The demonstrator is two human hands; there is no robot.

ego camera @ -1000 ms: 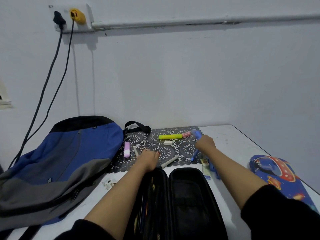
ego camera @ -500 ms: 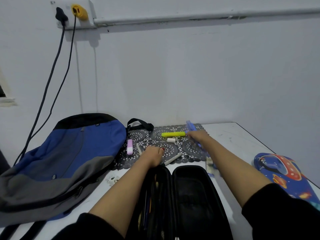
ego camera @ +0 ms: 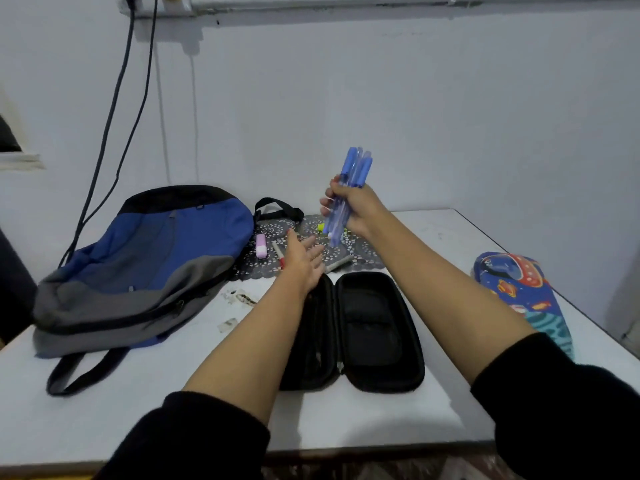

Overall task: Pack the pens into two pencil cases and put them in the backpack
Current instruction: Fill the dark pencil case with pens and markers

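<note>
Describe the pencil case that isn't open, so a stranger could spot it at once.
Start at the white table. Follow its right edge to the blue case lying there, apart from the black case open in the middle. Unlike that plain one, it carries a red and orange space print.

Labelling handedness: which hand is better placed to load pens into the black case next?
Likely right: the right hand grips the blue pens beyond the open black case; the left hand is open and empty.
</note>
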